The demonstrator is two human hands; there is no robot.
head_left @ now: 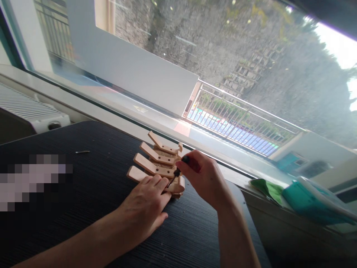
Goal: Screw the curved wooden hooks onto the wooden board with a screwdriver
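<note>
On the dark table lies a wooden assembly (163,160) of several pale angled arms fixed side by side, with dark screw heads on them and a curved hook end at the far right. My left hand (147,201) grips its near end, fingers pressed over the nearest arm and thumb pointing right. Between the closed fingers of my right hand (202,173) is a screwdriver (176,172) with a dark handle. Its thin shaft slants down to the nearest arm, close to my left fingertips. Where the tip meets the wood is hard to see.
A small screw-like piece (83,152) lies on the black table (111,160) to the left. Beyond the table's far edge run a window sill and a large window. A white radiator (50,119) stands at left; a green cloth (267,190) and a teal container (306,201) are at right.
</note>
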